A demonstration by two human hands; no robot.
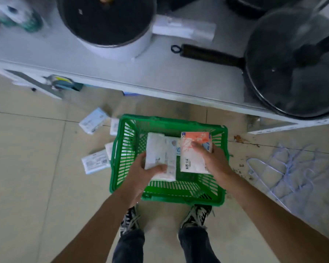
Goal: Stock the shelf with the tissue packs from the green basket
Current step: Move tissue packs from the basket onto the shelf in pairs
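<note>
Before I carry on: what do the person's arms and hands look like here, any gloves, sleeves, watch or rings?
Both forearms are bare as far as the frame shows: no sleeves appear. The left hand and right hand wear no gloves, and no watch, bracelet or ring is visible. Lower down, the person wears dark jeans and black-and-white patterned sneakers.

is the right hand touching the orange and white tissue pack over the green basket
Touching. The head view shows the right hand gripping the orange and white tissue pack, fingers across its top and right edge, above the green plastic basket.

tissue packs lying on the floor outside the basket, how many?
4, all left of the green basket: two by its far-left corner, two by its left wall. The basket may hide more.
</note>
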